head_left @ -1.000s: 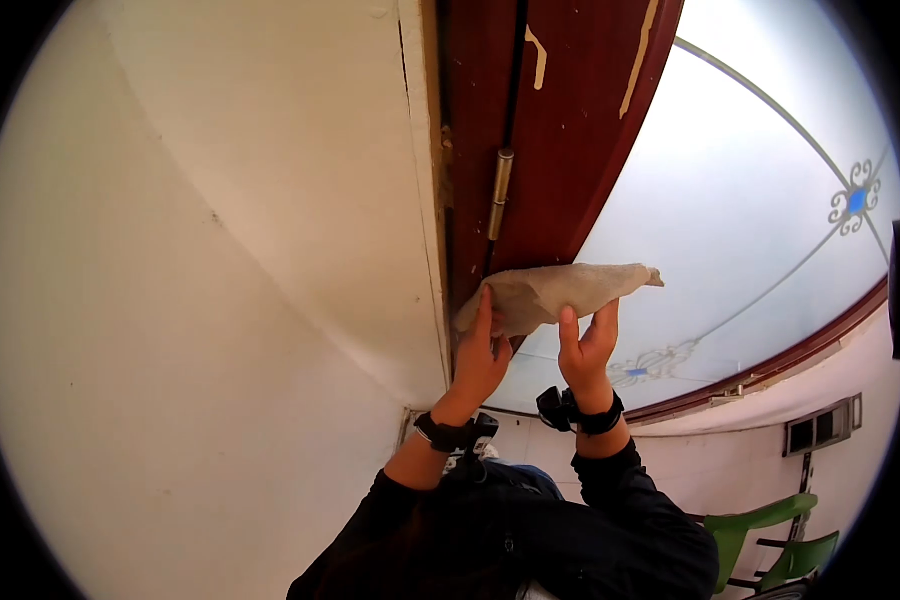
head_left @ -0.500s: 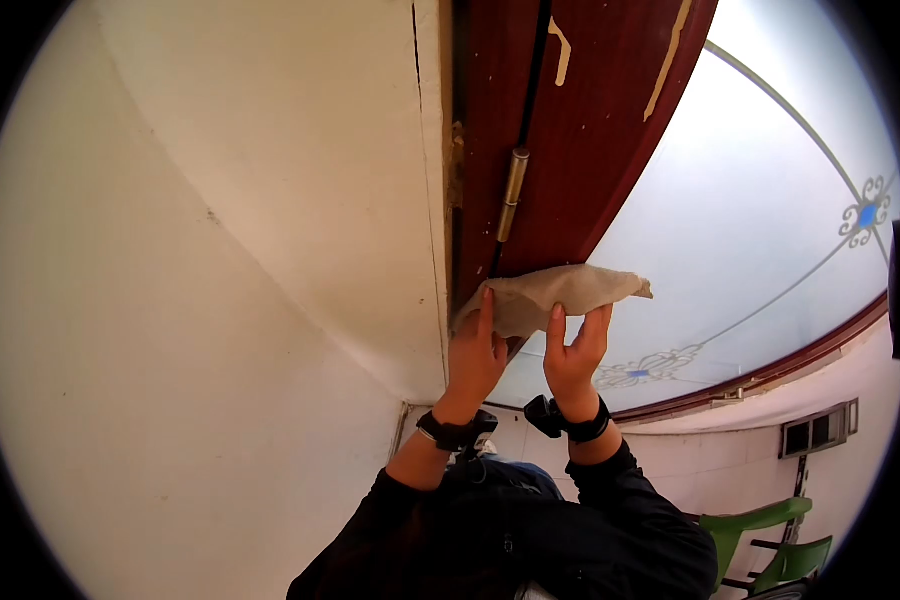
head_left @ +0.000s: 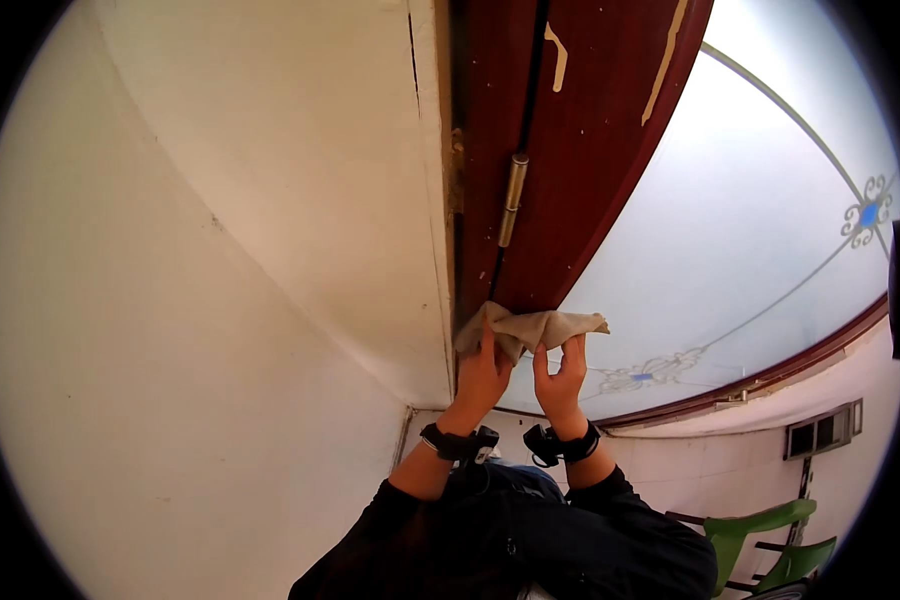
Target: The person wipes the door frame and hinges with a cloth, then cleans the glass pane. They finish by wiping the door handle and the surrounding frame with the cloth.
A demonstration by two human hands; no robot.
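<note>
A beige-grey cloth [head_left: 550, 326] stretches between my two hands, against the lower visible part of a dark red door frame [head_left: 590, 120]. My left hand [head_left: 482, 375] presses the cloth's left end to the frame, index finger extended over it. My right hand [head_left: 562, 380] pinches the cloth further right, between thumb and fingers; its free tip sticks out past them. Above the cloth a metal hinge [head_left: 513, 200] sits on the dark seam. Both wrists wear black straps with small devices.
To the left rises a cream wall [head_left: 220, 300]. On the right are a frosted glass panel [head_left: 730, 220] with scroll patterns, a grey-framed wall fixture [head_left: 823, 430] and green chairs [head_left: 760, 520]. Light paint drips [head_left: 558, 60] mark the red wood.
Both hands have moved down along the frame with the cloth, the right one also drawing left toward the other. The cloth is now more bunched and folded.
</note>
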